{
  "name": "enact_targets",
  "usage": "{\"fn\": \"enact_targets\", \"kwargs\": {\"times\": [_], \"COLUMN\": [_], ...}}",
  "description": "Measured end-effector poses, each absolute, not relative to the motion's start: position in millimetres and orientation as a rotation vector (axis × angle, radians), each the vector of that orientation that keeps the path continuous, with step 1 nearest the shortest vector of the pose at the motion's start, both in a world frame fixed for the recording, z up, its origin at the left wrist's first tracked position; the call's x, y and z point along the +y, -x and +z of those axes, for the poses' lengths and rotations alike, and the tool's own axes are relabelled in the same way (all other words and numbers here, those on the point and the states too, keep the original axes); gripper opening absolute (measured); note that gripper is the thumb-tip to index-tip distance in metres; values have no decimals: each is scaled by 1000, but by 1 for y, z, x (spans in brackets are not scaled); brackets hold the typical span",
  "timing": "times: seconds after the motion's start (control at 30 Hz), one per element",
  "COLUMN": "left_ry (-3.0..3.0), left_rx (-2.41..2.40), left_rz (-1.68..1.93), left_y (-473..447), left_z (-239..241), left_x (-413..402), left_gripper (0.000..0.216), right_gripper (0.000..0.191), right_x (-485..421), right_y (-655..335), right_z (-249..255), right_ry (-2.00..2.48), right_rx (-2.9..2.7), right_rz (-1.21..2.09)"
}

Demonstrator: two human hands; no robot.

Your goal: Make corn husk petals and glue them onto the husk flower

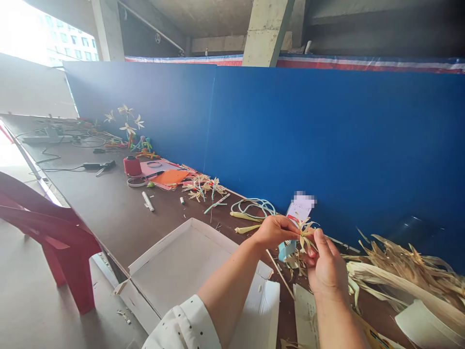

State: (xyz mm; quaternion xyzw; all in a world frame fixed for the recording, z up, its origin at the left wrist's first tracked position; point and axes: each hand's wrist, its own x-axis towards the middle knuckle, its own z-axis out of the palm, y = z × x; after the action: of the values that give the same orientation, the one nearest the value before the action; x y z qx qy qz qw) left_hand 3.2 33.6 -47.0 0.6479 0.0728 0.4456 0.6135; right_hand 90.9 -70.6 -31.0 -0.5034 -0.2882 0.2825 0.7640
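Between my two hands is a pale straw-coloured flower [306, 230], its narrow petals spread, apparently made from dried husk. The fingers of my left hand [276, 231] pinch it from the left. From the right, the thumb and fingers of my right hand [330, 266] close on its petals. A light blue strip [286, 249] shows just under my left fingers; whether it is joined to the flower I cannot tell. Below the hands lie husk scraps, partly hidden. Behind them a white and red card [301, 206] leans at the blue panel.
A white open box [181, 271] lies on the brown table [109, 194] to the left. Dried corn husks [410, 261] and a white roll [428, 325] are at right. Further left are coiled light-blue cord [254, 206], finished flowers [127, 121], red thread [132, 166] and a red chair [69, 242].
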Motion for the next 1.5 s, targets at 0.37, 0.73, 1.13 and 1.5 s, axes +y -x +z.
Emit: {"fn": "enact_targets", "kwargs": {"times": [0.37, 0.73, 1.13, 1.5], "left_ry": [-1503, -1503, -1403, -1376], "left_rx": [166, 143, 138, 127], "left_rz": [1007, 1017, 929, 938], "left_y": [-5, -4, -6, -7], "left_z": [-48, -44, -46, -47], "left_x": [32, 28, 28, 27], "left_gripper": [37, 39, 43, 41], "right_gripper": [30, 28, 27, 31], "right_x": [-71, -71, -71, -69], "right_y": [-95, -94, -93, -92], "right_z": [-31, -32, -31, -30], "right_ry": [1029, 1092, 995, 1056], "right_rx": [-543, -468, -524, -494], "right_rz": [641, 617, 670, 623]}}
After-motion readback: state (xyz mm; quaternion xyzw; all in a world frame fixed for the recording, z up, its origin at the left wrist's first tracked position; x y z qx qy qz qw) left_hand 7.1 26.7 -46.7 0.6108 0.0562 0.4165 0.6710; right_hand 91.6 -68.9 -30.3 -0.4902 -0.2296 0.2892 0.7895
